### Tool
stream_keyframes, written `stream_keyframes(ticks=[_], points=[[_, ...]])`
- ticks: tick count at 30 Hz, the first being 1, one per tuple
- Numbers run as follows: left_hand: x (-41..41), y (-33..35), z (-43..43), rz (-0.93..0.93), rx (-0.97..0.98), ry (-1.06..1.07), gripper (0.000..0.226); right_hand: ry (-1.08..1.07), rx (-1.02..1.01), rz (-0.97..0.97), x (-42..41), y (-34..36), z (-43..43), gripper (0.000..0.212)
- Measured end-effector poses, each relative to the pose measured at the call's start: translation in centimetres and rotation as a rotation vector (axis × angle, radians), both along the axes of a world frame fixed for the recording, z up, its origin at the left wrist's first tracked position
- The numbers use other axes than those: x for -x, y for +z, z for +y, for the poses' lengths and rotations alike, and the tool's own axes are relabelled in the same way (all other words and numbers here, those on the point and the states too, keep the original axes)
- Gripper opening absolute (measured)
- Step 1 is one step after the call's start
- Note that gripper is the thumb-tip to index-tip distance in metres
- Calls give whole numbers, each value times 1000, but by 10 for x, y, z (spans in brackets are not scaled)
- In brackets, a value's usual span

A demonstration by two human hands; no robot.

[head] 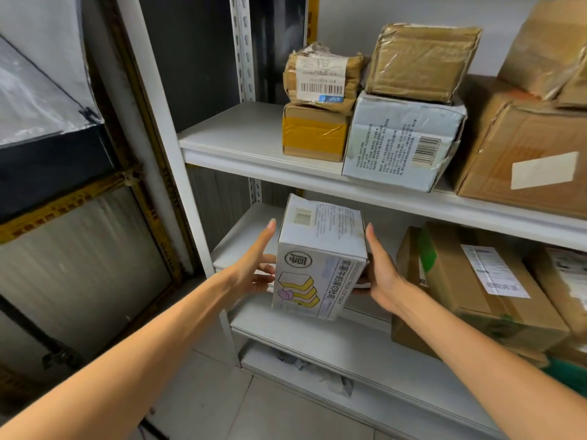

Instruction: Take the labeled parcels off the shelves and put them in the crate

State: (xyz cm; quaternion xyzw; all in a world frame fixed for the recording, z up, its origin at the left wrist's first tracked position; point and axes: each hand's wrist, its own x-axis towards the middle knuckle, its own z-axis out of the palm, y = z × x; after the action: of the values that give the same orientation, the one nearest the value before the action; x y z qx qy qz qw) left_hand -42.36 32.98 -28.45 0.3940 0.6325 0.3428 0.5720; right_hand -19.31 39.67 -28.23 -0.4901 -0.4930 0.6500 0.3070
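Toast carton [319, 258] in front of middle shelf [241, 236], left hand [254, 265] on its left side, right hand [381, 271] on its right. Labeled parcel [476, 281] on same shelf, to the right. Upper shelf [235, 138]: barcode parcel [320, 77] atop taped box [314, 134]; printed carton [400, 141] beside them, right.

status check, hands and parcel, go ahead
Left hand and right hand clamp white toast box between them. Box clear of middle shelf. Nothing blocking; crate not in view.

White metal shelves [254, 144] bearing taped brown cartons [313, 134] and a white box [401, 141].
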Motion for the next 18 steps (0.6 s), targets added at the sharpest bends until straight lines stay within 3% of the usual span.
stream_keyframes(ticks=[3,6,7,9,11,12,14,18], points=[[5,-4,1,-20,14,26,111,59,71,-34,-1,1,5,86],[11,-9,1,-204,50,39,125,73,95,1,-1,7,8,82],[10,-10,1,-290,70,51,120,66,75,-14,1,9,7,77],[4,-12,0,-377,71,112,89,71,-15,-75,7,10,4,59],[-3,-18,1,-317,6,179,49,82,-100,-133,10,3,2,48],[-5,-20,1,-271,-26,210,38,71,-122,-140,10,0,2,55],[-5,-25,0,-202,-46,260,37,49,-136,-103,9,-8,4,72],[-1,-28,2,-172,-21,141,42,70,-120,46,13,-26,7,60]])
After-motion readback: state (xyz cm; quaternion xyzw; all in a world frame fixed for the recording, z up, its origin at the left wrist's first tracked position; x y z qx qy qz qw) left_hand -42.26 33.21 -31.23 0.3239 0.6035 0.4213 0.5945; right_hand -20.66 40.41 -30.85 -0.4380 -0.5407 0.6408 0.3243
